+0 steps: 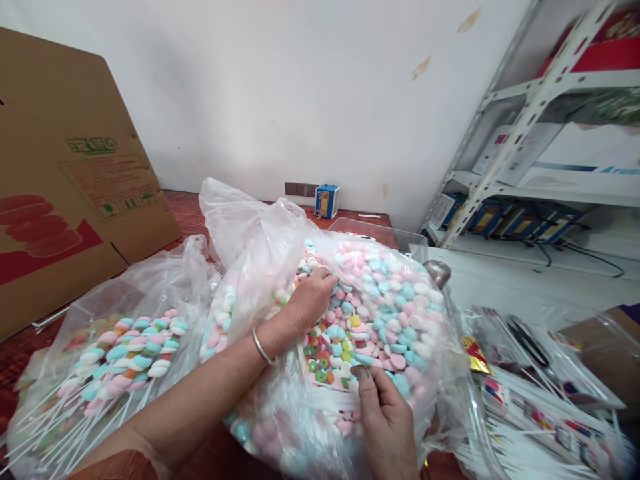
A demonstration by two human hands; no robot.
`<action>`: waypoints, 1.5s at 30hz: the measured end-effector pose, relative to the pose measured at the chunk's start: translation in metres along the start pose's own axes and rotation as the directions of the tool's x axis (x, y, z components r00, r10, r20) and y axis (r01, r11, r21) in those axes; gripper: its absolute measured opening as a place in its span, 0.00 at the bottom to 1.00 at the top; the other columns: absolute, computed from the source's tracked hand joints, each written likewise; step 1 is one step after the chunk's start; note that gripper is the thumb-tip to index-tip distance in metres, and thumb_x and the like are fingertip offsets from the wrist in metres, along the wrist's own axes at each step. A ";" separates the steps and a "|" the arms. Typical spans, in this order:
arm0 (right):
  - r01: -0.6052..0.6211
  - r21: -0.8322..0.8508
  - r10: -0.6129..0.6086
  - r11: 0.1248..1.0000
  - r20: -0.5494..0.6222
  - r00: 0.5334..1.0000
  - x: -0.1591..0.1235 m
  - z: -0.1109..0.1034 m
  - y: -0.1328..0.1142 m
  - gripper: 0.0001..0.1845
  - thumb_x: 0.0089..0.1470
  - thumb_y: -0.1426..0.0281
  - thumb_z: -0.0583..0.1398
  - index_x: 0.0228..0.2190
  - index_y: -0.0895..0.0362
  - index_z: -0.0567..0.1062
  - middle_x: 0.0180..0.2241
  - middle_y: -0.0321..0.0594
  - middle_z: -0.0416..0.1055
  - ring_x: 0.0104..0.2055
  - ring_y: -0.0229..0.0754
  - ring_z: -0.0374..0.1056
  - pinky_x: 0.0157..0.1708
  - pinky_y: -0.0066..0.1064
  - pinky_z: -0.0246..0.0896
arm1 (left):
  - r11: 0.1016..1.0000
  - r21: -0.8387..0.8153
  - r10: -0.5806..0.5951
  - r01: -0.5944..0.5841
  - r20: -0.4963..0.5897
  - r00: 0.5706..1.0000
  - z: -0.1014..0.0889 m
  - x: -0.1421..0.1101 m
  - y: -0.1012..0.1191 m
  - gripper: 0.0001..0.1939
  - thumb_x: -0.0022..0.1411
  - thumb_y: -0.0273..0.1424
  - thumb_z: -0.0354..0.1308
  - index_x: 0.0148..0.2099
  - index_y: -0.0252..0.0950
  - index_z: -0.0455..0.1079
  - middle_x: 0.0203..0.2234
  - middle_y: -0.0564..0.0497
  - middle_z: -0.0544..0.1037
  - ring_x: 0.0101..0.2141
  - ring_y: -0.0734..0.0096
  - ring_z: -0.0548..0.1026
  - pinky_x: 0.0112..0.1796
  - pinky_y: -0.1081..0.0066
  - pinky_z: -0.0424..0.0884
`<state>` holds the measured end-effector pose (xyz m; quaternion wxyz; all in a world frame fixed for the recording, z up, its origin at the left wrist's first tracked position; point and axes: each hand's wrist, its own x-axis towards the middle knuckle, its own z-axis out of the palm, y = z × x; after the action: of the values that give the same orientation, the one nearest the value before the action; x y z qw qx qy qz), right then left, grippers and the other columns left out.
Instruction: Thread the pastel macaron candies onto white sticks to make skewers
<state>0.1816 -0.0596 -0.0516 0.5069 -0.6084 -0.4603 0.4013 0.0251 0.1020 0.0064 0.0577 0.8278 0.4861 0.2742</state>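
Note:
A large clear plastic bag (255,233) lies open in front of me, full of pink, blue and white marshmallows (400,300). Ring-shaped gummy candies (317,363) in green, orange and red sit among them. My left hand (315,297), a bangle on its wrist, reaches into the bag with curled fingers; what they hold is hidden. Lower right, over the near side of the bag, my right hand (385,413) is closed, thumb pressed to the fingers. A whitish strip beside its thumb is too blurred to name. To the left, a second bag holds candy skewers (130,360) on white sticks.
A cardboard box (65,167) stands at the left. Behind the bag are a clear plastic tub (380,233) and a small blue box (327,201) by the wall. At the right lie scissors (529,340) and packets of white sticks (530,427), below a metal shelf (525,107).

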 end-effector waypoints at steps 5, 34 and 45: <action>0.019 -0.004 -0.019 1.000 0.013 1.000 -0.001 0.000 -0.013 0.22 0.57 0.50 0.56 0.26 0.55 0.74 0.26 0.38 0.74 0.28 0.42 0.67 0.26 0.28 0.65 | 0.999 -0.049 0.003 0.001 0.073 0.997 0.006 -0.002 0.001 0.13 0.60 0.16 0.51 0.40 0.36 0.72 0.42 0.45 0.74 0.44 0.63 0.72 0.48 0.64 0.70; 0.077 0.223 -0.060 0.972 -0.082 0.995 0.009 0.020 -0.060 0.16 0.57 0.56 0.62 0.38 0.55 0.75 0.26 0.34 0.72 0.24 0.37 0.64 0.21 0.26 0.58 | -0.099 -0.904 -0.315 0.417 0.426 0.848 -0.028 -0.084 0.061 0.18 0.49 0.31 0.74 0.42 0.35 0.76 0.37 0.48 0.82 0.40 0.67 0.79 0.44 0.70 0.73; 0.072 0.150 -0.073 0.986 -0.001 0.997 0.011 0.016 -0.056 0.16 0.60 0.56 0.59 0.33 0.56 0.75 0.27 0.34 0.71 0.28 0.37 0.65 0.27 0.26 0.64 | 0.024 -0.905 -0.446 0.424 0.370 0.815 -0.022 -0.082 0.061 0.21 0.48 0.34 0.74 0.43 0.33 0.74 0.36 0.47 0.82 0.34 0.69 0.79 0.38 0.70 0.75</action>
<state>0.1605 -0.0412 0.0002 0.5644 -0.5506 -0.4519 0.4173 0.0303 -0.0021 0.0144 0.6410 0.4056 0.4275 0.4918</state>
